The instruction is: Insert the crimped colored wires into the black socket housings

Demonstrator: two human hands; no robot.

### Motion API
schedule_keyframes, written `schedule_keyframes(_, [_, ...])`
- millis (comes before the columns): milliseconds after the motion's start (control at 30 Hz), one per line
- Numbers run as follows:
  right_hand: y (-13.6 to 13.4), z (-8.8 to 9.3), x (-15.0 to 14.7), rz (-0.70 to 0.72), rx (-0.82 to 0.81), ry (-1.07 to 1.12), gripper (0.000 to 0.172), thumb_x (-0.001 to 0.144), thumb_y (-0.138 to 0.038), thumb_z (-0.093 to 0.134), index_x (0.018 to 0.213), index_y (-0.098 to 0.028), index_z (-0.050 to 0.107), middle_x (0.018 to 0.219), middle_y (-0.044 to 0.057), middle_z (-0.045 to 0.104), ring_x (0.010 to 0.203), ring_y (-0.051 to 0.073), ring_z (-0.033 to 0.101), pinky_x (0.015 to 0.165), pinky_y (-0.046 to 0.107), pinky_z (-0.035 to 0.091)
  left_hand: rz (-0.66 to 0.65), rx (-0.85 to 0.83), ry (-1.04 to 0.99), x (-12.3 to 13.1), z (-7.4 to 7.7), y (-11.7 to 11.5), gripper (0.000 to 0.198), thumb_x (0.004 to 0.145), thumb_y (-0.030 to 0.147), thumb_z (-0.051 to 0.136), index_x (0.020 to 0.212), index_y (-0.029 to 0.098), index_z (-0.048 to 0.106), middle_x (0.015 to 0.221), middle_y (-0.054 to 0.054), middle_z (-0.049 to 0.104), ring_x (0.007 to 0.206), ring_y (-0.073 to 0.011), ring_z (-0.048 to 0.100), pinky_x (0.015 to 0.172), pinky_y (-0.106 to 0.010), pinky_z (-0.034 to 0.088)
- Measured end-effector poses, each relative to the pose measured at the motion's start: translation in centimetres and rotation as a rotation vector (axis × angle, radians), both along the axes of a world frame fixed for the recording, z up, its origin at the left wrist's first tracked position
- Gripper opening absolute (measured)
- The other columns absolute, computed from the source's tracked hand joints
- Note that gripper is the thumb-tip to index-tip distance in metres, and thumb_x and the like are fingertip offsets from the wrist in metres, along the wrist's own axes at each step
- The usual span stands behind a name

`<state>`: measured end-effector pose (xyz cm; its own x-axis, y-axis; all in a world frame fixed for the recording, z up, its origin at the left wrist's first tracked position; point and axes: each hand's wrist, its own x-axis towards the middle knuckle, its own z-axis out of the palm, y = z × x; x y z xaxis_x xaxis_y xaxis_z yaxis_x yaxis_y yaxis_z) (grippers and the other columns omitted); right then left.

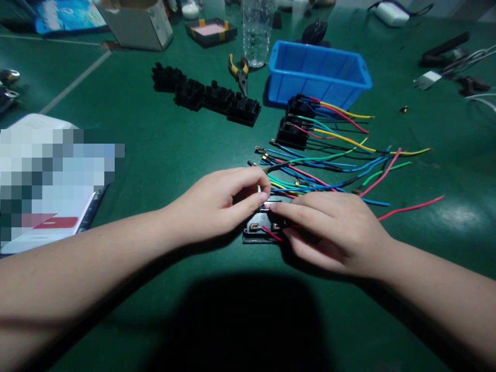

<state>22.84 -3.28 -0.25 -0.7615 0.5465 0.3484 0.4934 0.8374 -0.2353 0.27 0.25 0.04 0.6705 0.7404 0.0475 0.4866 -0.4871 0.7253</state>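
Observation:
A black plastic socket module lies on the table between my hands. Brass terminals and a short red wire show on its upper face. My left hand is closed in a pinch at the module's far edge; what its fingertips hold is hidden. The fingers of my right hand close around the module's right side, with the index fingertip beside a bit of red at the top. Just beyond the hands lies a spread of loose blue, green, red and yellow wires with metal terminals on their ends.
Two wired black modules sit before a blue bin. Several bare black modules stand in a row, with yellow-handled pliers behind. A plastic bottle and a cardboard box stand farther back. A partly blurred-out device lies left.

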Motion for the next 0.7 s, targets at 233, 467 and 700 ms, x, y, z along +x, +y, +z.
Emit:
schedule_keyframes(233, [-0.02,-0.08,0.07,-0.01,-0.03,0.001,0.029,0.09,-0.019,0.051,0.117,-0.014,0.062,0.091,0.009,0.07,0.075,0.018,0.065,0.064,0.028,0.051,-0.009,0.021,-0.005,-0.17,-0.29,0.11,0.022,0.096,0.032,0.045,0.093,0.016,0.059,0.087,0.0,0.063,0.08,-0.014,0.057,0.07,-0.024,0.04])
schedule_keyframes(467, [0.01,-0.06,0.04,-0.003,-0.021,-0.006,0.027,0.091,-0.019,0.05,0.114,-0.014,0.063,0.09,0.009,0.07,0.074,0.017,0.063,0.063,0.027,0.049,-0.013,0.028,-0.01,-0.07,-0.06,0.1,0.027,0.098,0.033,0.04,0.094,0.016,0.06,0.088,-0.001,0.063,0.083,-0.0149,0.058,0.075,-0.025,0.041])
schedule_keyframes(700, [0.0,-0.12,0.07,-0.001,-0.024,0.009,0.028,0.09,-0.018,0.051,0.115,-0.014,0.062,0.091,0.009,0.07,0.075,0.017,0.064,0.062,0.028,0.049,-0.036,0.043,0.028,-0.06,-0.21,0.18,0.024,0.097,0.033,0.042,0.093,0.017,0.06,0.088,0.0,0.065,0.081,-0.0152,0.058,0.074,-0.025,0.04])
